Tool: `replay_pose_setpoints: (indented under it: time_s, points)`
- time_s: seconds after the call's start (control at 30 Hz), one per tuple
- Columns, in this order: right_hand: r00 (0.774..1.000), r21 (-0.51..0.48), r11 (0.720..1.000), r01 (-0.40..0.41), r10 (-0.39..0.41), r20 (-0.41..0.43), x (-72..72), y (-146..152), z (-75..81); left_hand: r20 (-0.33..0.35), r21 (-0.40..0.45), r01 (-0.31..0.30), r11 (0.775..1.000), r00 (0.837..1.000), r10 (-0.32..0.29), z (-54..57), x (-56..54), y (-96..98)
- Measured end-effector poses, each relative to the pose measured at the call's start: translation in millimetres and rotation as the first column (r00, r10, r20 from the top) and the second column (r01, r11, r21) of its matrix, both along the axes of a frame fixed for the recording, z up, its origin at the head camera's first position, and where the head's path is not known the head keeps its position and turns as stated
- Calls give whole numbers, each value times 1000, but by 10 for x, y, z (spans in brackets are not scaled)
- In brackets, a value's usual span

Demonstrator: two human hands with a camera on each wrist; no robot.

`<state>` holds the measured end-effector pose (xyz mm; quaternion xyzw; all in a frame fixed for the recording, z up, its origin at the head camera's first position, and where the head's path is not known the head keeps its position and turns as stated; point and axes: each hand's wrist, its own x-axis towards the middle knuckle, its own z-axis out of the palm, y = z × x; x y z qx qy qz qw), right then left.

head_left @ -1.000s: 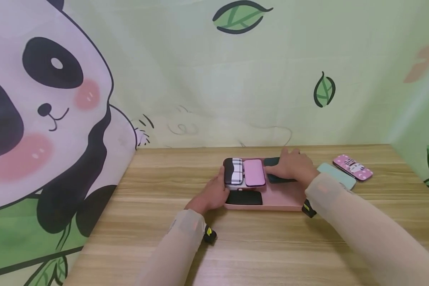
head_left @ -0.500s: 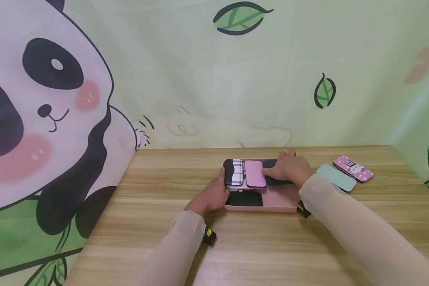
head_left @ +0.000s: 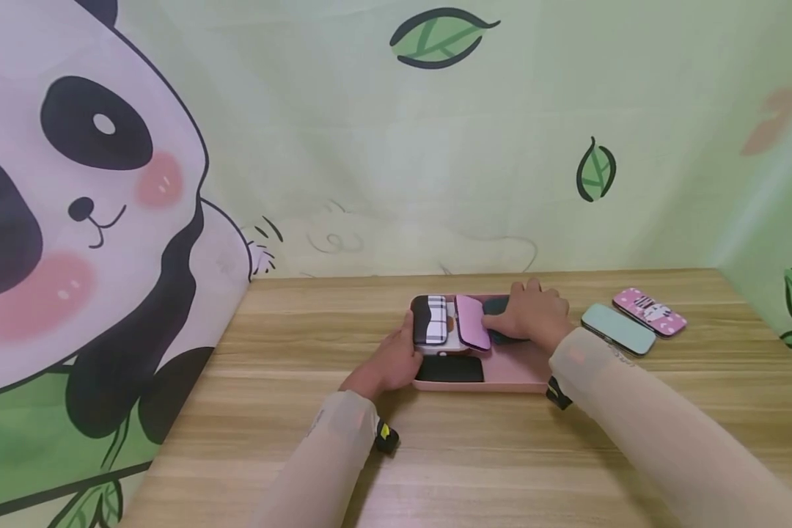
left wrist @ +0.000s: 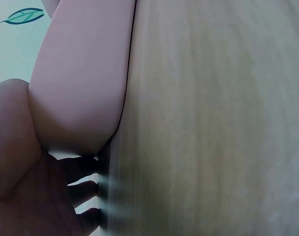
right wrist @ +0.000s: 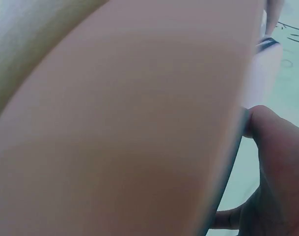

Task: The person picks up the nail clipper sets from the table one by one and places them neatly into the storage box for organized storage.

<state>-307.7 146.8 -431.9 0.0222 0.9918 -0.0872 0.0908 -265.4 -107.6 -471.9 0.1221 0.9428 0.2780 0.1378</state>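
Note:
A pink tray (head_left: 515, 367) lies on the table with several small flat cases in it. My left hand (head_left: 389, 359) holds the tray's left end, with the thumb at the near corner. Inside the tray, a black-and-white plaid case (head_left: 438, 321) sits at the left. Beside it a pink case (head_left: 473, 323) stands tilted. My right hand (head_left: 534, 315) grips a dark teal case (head_left: 498, 304) from above, mostly covering it; the thumb touches the pink case. A black piece (head_left: 450, 369) lies along the tray's near side. In the right wrist view, the thumb (right wrist: 264, 125) meets the teal case's dark edge.
Right of the tray lie a mint-green case (head_left: 619, 328) and a pink patterned case (head_left: 650, 312). The wooden table (head_left: 290, 330) meets a green curtain (head_left: 369, 147) printed with a panda and leaves.
My right hand has shifted left with the dark teal case, against the pink case. The pink case has gone from lying flat to tilted. My left hand stays in place.

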Motion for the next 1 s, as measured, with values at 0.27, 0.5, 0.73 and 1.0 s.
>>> replay_pose_setpoints:
  time_s: [0.27, 0.5, 0.73, 1.0]
  points:
    - [1000, 16, 1000, 4, -4, -23, 2, -29, -56, -16, -8, 12, 1000, 1000, -12, -10, -8, -15]
    - [999, 57, 998, -15, 17, -44, 22, -19, -88, -39, -11, 18, 1000, 999, -18, -20, -14, -2]
    - [997, 118, 993, -13, 23, -80, 57, -28, -123, -32, -5, 12, 1000, 999, -12, -27, 3, -10]
    - [994, 177, 984, -28, 46, -100, 99, -41, -127, -44, -24, 14, 1000, 999, -15, -42, -15, -11]
